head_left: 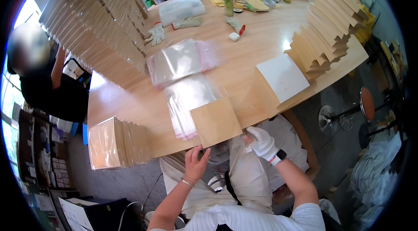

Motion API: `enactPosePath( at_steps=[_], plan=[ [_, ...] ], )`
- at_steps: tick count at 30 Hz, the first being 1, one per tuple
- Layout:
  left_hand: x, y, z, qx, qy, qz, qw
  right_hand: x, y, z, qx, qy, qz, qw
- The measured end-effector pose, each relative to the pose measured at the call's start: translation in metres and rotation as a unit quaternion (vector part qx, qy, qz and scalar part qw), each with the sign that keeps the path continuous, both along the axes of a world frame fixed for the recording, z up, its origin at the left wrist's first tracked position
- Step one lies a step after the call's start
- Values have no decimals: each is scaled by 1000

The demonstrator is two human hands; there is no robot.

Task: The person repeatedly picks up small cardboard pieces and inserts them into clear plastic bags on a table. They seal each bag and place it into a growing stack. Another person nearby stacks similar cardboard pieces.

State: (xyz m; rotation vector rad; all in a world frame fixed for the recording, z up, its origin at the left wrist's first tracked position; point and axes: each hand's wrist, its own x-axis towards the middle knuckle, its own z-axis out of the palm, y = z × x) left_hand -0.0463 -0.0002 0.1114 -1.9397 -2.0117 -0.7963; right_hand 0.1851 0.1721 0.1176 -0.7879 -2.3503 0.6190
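Note:
A flat brown square board (215, 121) lies at the table's front edge, its near corners reaching the edge. My left hand (196, 164), bare, is at its near left corner with thumb and fingers apart. On the right, my right hand (262, 144) wears a white glove with bare fingertips; its fingers are pressed together just off the board's near right corner. Some thin clear film shows beside them, but what they hold is too small to tell. Clear plastic bags (190, 93) lie behind and partly under the board, and a thicker pile of clear bags (176, 62) lies farther back.
Tall stacks of film-wrapped brown boards (102, 26) stand at left, with a shorter wrapped stack (104, 144) near the front. Fanned brown boards (322, 35) and a white-topped stack (283, 77) are at right. Gloves (156, 34) and a bottle (228, 0) lie beyond. A person (48, 78) is at left.

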Motion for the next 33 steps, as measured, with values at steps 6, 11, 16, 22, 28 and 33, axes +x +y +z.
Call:
enactPosePath(
  at_steps=[6, 11, 16, 22, 28, 33],
  plan=[
    [-34, 7, 1, -30, -41, -208, 977, -11, 35, 18, 99, -39, 224, 969],
    [-38, -2, -11, -50, -203, -134, 969, -10, 43, 25, 0, -46, 219, 975],
    [-20, 24, -16, -104, -514, 121, 843, -36, 28, 8, -171, -142, -26, 975],
    [-33, 32, -12, -179, -450, 161, 860, -53, 11, 5, -130, -156, -157, 967],
    [-30, 27, 1, -136, -549, 168, 807, -55, 8, 18, -138, -147, -183, 962],
    [-32, 31, 10, -192, -702, 110, 677, -70, -4, 25, -136, -208, -152, 957]
  ],
)
